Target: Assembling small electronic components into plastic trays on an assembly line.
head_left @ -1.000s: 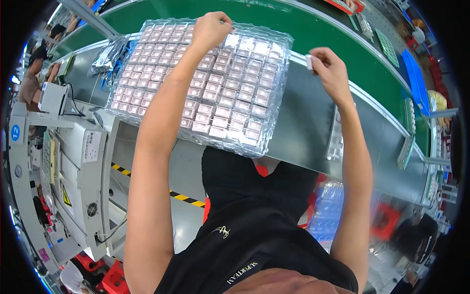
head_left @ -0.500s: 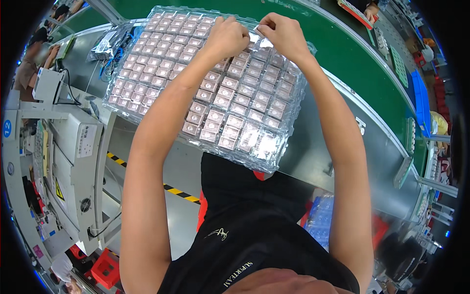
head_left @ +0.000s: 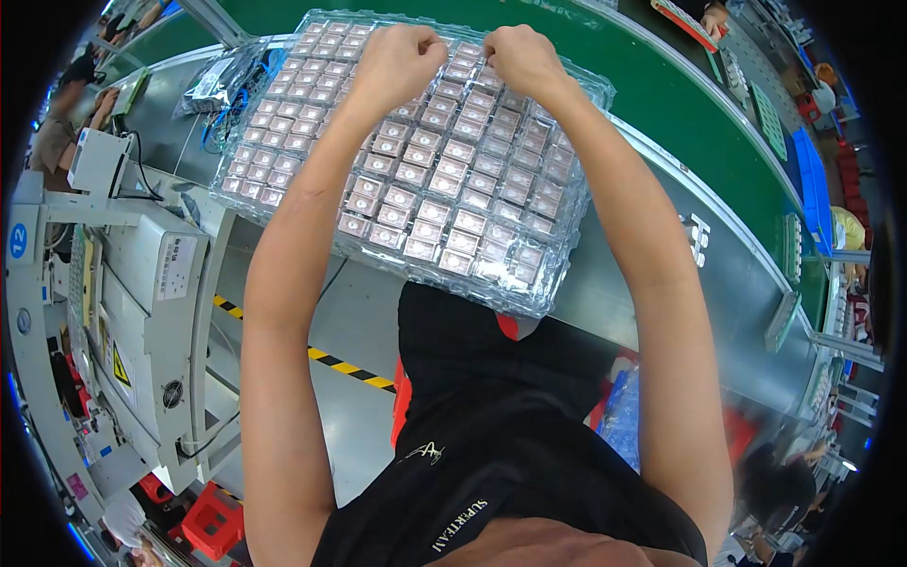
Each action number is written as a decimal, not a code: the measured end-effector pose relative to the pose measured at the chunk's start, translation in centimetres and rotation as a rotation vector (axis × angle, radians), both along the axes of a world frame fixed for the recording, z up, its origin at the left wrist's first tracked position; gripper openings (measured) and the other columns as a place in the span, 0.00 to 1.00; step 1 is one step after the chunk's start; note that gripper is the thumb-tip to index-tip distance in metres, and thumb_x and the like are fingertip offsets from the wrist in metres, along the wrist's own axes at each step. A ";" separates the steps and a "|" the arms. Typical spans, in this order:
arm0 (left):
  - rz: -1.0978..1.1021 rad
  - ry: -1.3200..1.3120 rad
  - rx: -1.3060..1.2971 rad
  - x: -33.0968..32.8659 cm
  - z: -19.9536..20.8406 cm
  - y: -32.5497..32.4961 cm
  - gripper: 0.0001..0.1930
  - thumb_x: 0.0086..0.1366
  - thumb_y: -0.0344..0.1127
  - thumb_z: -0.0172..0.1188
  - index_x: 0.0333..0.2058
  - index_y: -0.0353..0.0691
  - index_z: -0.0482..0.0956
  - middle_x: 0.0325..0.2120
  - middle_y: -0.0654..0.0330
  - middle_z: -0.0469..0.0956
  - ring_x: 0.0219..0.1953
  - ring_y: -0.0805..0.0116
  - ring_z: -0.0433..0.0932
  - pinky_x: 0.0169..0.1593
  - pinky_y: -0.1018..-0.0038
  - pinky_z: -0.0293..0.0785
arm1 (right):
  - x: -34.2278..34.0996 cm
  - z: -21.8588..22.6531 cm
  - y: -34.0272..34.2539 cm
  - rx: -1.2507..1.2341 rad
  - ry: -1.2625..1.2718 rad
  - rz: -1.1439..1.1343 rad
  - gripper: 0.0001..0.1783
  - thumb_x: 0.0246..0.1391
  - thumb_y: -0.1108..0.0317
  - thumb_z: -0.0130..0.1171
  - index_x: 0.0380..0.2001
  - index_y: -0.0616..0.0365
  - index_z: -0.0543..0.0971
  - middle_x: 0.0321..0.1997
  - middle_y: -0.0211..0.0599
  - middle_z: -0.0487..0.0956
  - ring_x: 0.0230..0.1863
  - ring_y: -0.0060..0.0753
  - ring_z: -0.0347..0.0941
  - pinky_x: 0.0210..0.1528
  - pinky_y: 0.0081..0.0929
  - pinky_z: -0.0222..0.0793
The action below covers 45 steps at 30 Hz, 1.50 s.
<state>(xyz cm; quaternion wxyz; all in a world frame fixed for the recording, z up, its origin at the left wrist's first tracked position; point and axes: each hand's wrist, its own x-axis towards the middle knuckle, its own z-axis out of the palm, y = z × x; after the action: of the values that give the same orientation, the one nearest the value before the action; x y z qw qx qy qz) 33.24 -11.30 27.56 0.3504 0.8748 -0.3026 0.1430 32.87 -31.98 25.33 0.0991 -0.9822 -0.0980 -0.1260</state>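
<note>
A large clear plastic blister tray (head_left: 557, 274) lies tilted across the workbench, its near edge reaching over the front above my lap. Rows of small square pinkish parts (head_left: 441, 210) with a round mark in the middle sit in its pockets. My left hand (head_left: 402, 59) is over the far part of the tray, fingers curled and pinched together. To its right, near the far edge, my right hand (head_left: 522, 59) is closed in a similar way. Whatever the fingertips hold, if anything, is too small or hidden to make out.
Beyond the tray runs a green conveyor belt (head_left: 680, 118). At left stand a grey machine (head_left: 142, 293) and a bag with blue cables (head_left: 213, 90). Small white pieces (head_left: 697, 239) lie on the bench at right. A blue bin (head_left: 811, 194) and other workers are farther off.
Both my hands have shifted left over the tray, the left one farther, so the gap between them is wider. Fingers on both remain curled.
</note>
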 end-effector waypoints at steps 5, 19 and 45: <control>-0.007 0.038 0.013 -1.6 1.0 -0.6 0.13 0.57 0.39 0.56 0.28 0.36 0.83 0.22 0.49 0.81 0.26 0.50 0.81 0.35 0.61 0.75 | -0.7 -0.2 -0.9 0.036 0.053 -0.042 0.11 0.48 0.72 0.55 0.32 0.56 0.86 0.36 0.52 0.83 0.40 0.55 0.80 0.45 0.45 0.76; -0.510 0.193 -0.008 -11.7 2.3 -13.5 0.14 0.60 0.40 0.55 0.34 0.37 0.84 0.27 0.52 0.82 0.30 0.53 0.81 0.37 0.65 0.75 | -29.2 3.2 -20.9 0.552 -0.133 -0.508 0.16 0.57 0.60 0.60 0.37 0.64 0.82 0.27 0.29 0.79 0.30 0.16 0.71 0.32 0.19 0.66; -0.488 0.260 -0.005 -15.9 0.5 -22.8 0.12 0.55 0.37 0.58 0.33 0.33 0.80 0.25 0.51 0.83 0.29 0.58 0.82 0.36 0.67 0.76 | -39.0 -5.6 -23.2 1.242 -0.222 -0.637 0.18 0.63 0.63 0.57 0.48 0.67 0.77 0.32 0.33 0.78 0.29 0.20 0.73 0.34 0.17 0.71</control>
<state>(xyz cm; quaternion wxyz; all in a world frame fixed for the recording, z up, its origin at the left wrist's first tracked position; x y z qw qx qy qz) 17.34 -34.07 28.07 0.4124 0.7863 -0.4564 -0.0583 -6.10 -55.19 19.71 0.5888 -0.7063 0.2747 -0.2811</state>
